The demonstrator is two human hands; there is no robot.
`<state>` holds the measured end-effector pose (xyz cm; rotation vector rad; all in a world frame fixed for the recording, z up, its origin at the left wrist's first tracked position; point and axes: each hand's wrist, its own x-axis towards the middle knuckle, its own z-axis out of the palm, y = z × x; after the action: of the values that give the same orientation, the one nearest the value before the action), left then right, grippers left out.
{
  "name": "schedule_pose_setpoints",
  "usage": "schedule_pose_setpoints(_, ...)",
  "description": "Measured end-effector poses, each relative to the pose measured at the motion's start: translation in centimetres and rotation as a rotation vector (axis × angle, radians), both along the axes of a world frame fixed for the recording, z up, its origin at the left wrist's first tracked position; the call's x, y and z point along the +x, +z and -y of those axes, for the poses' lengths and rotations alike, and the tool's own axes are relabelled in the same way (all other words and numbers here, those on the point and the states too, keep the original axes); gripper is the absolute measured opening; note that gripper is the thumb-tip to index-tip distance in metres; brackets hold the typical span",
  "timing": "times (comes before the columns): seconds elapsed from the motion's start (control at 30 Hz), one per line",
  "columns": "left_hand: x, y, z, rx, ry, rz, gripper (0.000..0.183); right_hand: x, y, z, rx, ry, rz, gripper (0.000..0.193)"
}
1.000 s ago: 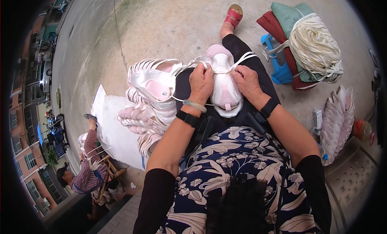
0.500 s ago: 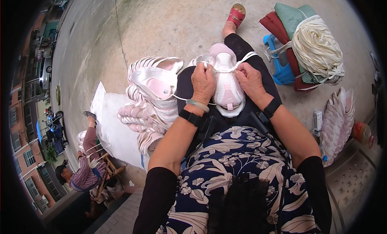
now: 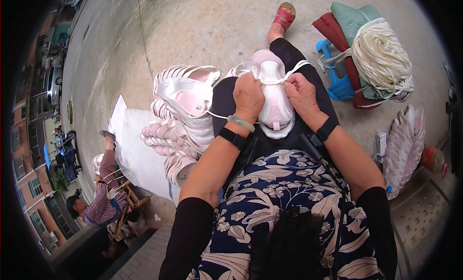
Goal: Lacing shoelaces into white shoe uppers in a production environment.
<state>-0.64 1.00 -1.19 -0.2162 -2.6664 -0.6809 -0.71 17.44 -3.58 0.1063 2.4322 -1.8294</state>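
A pink and white mesh shoe upper [image 3: 275,96] lies lengthwise over my lap, between my thighs. Across its front part runs a white shoelace [image 3: 299,66], with a loop sticking out to the right. My left hand [image 3: 248,95] is closed at the upper's left edge, its fingertips pinching the lace. From the right side, my right hand [image 3: 303,92] pinches the lace where it crosses the upper. Another strand trails from under my left hand to a white shoe upper with a pink insole [image 3: 187,102] on the stack at my left.
Stacks of pink and white uppers [image 3: 166,135] sit on a white sheet [image 3: 137,140] to the left. At right are a bundle of cream laces [image 3: 381,55] on folded cloths, a blue stool [image 3: 337,82] and more uppers [image 3: 405,149]. Another person [image 3: 103,203] sits far left.
My left hand has moved slightly right, closer to the middle of the upper, with its knuckles turned over the lace. My right hand has shifted only a little.
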Motion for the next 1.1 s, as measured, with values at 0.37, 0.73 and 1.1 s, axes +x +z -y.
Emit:
schedule_pose_setpoints(0.37, 2.1, 2.2, 1.0, 0.145, -0.19, 0.169, 0.045, 0.8, 4.1, 0.6, 0.2, 0.164, -0.444, 0.008)
schedule_pose_setpoints(0.73, 1.3, 3.2, 0.7, -0.19, -0.117, 0.359, 0.014, 0.3, 3.5, 3.6, 0.494, 0.281, -0.457, 0.01)
schedule_pose_setpoints(1.1, 0.0, 3.7, 3.1, -0.089, -0.379, 0.465, 0.01, 0.6, 2.6, 4.1, 0.604, 0.312, -0.619, 0.016)
